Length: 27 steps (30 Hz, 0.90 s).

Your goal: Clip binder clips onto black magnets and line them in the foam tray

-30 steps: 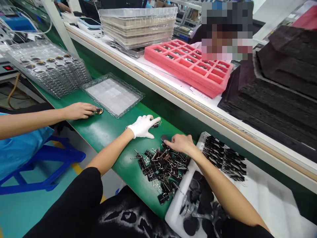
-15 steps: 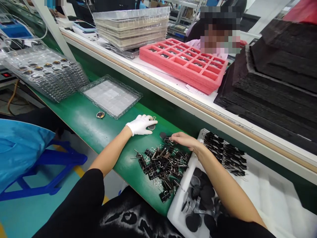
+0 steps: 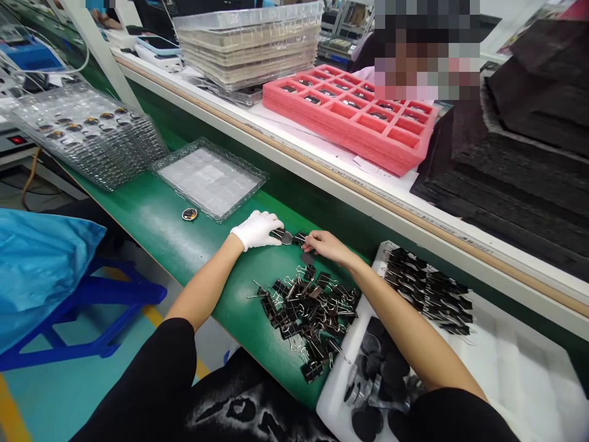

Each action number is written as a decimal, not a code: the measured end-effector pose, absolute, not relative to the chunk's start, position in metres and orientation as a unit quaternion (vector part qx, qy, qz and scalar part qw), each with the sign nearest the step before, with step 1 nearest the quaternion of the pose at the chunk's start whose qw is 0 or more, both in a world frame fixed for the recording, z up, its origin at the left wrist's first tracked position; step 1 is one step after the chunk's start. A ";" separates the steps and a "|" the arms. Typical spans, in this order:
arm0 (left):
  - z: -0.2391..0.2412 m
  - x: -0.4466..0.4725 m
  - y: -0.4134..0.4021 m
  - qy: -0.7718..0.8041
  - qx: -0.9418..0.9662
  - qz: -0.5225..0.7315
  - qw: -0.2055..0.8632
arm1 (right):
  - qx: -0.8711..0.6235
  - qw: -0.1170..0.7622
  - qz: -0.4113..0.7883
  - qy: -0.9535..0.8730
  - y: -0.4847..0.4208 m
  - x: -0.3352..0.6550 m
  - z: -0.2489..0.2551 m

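My left hand (image 3: 256, 231), in a white glove, is closed on a small round disc (image 3: 287, 237) with a dark grey face. A black binder clip at the fingertips partly hides the disc's edge. Bare, my right hand (image 3: 329, 247) pinches another black binder clip (image 3: 300, 238) just right of the disc; whether the clip touches it I cannot tell. Below my right fingers a flat dark round pad (image 3: 307, 260) lies on the green table (image 3: 216, 264). Nearer to me is a heap of loose binder clips (image 3: 308, 313) with silver wire handles.
A white foam tray (image 3: 506, 362) at right bears rows of clips and a recess of dark round pieces (image 3: 384, 362). To the left are a clear tray (image 3: 209, 175), a round part (image 3: 189, 214) and stacked blister trays (image 3: 96, 135). Beyond the ledge, a person sits behind a pink foam tray (image 3: 350, 116).
My right hand has lifted a binder clip from the heap's far edge and moved left, close to the disc. My left hand stays nearly in place; the view has shifted slightly.
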<state>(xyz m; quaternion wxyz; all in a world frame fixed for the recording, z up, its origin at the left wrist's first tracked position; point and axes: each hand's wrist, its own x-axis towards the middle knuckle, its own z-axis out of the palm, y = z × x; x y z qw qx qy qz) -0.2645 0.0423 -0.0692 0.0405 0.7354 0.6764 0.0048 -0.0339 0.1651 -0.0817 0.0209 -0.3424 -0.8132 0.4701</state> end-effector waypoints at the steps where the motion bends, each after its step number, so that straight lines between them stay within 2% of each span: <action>1: -0.068 -0.267 0.042 0.676 0.735 0.005 0.044 | -0.335 0.007 0.461 -0.822 0.166 -0.033 -0.081; 10: -0.067 -0.276 0.042 0.693 0.719 0.011 0.047 | -0.377 -0.079 0.321 -0.865 0.188 -0.057 -0.053; 11: -0.066 -0.275 0.042 0.691 0.721 0.007 0.047 | -0.407 -0.059 0.299 -0.861 0.187 -0.064 -0.050; 14: -0.065 -0.273 0.043 0.690 0.723 -0.001 0.044 | -0.498 0.071 0.240 -0.830 0.176 -0.087 -0.048; 16: -0.065 -0.272 0.043 0.691 0.721 -0.005 0.040 | -0.509 0.124 0.238 -0.818 0.167 -0.103 -0.054; 21: -0.066 -0.271 0.044 0.690 0.723 -0.008 0.037 | -0.539 0.127 0.283 -0.783 0.161 -0.124 -0.085; 27: -0.072 -0.272 0.047 0.694 0.716 0.023 0.070 | -0.555 0.196 0.290 -0.754 0.174 -0.113 -0.113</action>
